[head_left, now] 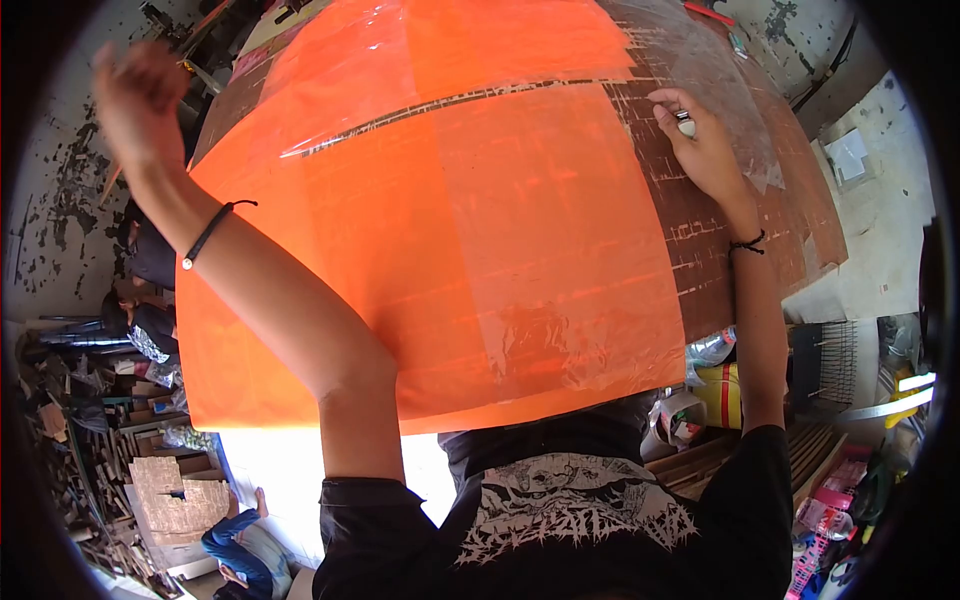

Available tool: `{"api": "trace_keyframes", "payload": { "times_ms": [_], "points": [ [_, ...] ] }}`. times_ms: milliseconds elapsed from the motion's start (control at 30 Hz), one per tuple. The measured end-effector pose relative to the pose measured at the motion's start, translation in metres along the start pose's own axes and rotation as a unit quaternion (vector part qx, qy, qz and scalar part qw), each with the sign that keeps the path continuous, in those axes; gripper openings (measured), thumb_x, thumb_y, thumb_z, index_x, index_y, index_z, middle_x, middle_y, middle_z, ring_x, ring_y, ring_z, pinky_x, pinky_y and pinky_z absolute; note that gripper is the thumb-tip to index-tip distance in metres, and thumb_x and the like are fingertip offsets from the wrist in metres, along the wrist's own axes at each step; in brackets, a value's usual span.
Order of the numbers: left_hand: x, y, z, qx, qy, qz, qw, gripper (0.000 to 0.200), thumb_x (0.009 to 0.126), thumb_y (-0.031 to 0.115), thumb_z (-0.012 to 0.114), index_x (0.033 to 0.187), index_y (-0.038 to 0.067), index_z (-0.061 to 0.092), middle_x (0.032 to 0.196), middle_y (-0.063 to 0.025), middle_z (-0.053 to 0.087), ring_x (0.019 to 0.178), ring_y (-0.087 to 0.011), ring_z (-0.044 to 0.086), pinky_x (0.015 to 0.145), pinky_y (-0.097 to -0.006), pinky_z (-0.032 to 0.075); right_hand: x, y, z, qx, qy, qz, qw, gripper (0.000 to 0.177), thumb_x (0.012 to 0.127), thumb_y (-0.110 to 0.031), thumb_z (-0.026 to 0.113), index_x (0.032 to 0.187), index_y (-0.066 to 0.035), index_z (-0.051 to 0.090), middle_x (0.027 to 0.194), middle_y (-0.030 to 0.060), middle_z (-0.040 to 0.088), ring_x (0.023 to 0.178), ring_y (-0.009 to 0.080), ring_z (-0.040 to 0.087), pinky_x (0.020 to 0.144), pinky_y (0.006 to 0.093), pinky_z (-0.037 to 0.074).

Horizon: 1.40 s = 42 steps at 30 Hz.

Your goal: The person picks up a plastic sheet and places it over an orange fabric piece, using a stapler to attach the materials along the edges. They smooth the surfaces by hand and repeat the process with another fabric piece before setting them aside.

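Note:
A large bright orange sheet (390, 240) lies over the brown, scored board (690, 230) in front of me. A clear plastic film (560, 300) covers its right part, wrinkled near the front edge. Past a narrow dark gap lies a second orange sheet (480, 45), glossy at its left. My left hand (145, 95) is raised off the left side, smeared by motion, so its fingers do not read clearly. Over the bare board at the right edge of the orange sheet, my right hand (705, 150) is closed around a small white object with a metallic end (686, 124).
Another clear film (720, 80) lies on the board's far right. A red stick-like item (708, 13) rests at the far edge. Wood scraps (95, 440) are heaped at left, with a person (245, 550) below. A yellow bag (722, 395) stands under the board at right.

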<state>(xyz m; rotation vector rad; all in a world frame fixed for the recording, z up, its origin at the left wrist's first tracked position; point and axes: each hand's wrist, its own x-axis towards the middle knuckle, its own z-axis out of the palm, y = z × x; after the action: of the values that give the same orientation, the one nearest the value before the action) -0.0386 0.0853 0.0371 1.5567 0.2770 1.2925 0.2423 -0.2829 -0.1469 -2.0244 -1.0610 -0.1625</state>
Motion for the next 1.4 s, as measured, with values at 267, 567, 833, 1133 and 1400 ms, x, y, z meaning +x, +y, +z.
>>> {"api": "trace_keyframes", "payload": {
  "times_ms": [267,567,833,1133,1400],
  "points": [
    [-0.009,-0.065,0.090,0.283,-0.453,-0.083,0.841,0.032,0.084,0.039,0.064,0.093,0.009,0.065,0.072,0.0020,0.052,0.063,-0.0100,0.046,0.058,-0.0245,0.037,0.000,0.003,-0.001,0.003,0.013,-0.016,1.000,0.023,0.092,-0.024,0.059,0.107,-0.007,0.061,0.088,0.0111,0.066,0.075,0.0216,0.061,0.071,0.0317,0.048],
    [-0.085,-0.097,0.202,0.396,-0.673,-0.039,0.623,0.041,0.072,0.028,0.077,0.110,0.016,0.069,0.064,0.0030,0.036,0.061,-0.0122,0.041,0.058,-0.0284,0.033,-0.001,0.000,-0.003,-0.006,0.009,0.005,1.000,0.021,0.091,-0.022,0.060,0.103,-0.006,0.063,0.085,0.0087,0.066,0.073,0.0187,0.060,0.068,0.0307,0.047],
    [-0.111,-0.097,0.219,0.439,-0.707,-0.014,0.555,0.048,0.068,0.031,0.077,0.114,0.020,0.069,0.090,-0.0042,0.062,0.085,-0.0177,0.054,0.077,-0.0321,0.043,0.000,0.012,0.002,-0.030,0.031,-0.052,0.998,0.020,0.091,-0.022,0.060,0.102,-0.006,0.064,0.080,0.0069,0.065,0.069,0.0182,0.058,0.066,0.0310,0.046],
    [-0.120,-0.087,0.231,0.472,-0.700,-0.036,0.535,0.037,0.066,0.024,0.076,0.102,0.017,0.074,0.107,-0.0043,0.069,0.100,-0.0205,0.062,0.088,-0.0324,0.046,-0.016,-0.039,-0.047,0.072,0.076,-0.011,0.994,0.027,0.092,-0.026,0.059,0.087,0.000,0.064,0.073,0.0048,0.054,0.066,0.0137,0.049,0.059,0.0280,0.038],
    [-0.116,-0.105,0.226,0.426,-0.688,-0.016,0.587,0.035,0.066,0.017,0.078,0.100,0.010,0.073,0.095,-0.0048,0.072,0.084,-0.0150,0.064,0.080,-0.0271,0.047,-0.217,-0.085,-0.078,0.171,-0.073,0.361,0.914,0.034,0.088,-0.034,0.066,0.082,0.000,0.070,0.064,0.0006,0.061,0.053,0.0049,0.050,0.047,0.0215,0.036]
  ]
}}
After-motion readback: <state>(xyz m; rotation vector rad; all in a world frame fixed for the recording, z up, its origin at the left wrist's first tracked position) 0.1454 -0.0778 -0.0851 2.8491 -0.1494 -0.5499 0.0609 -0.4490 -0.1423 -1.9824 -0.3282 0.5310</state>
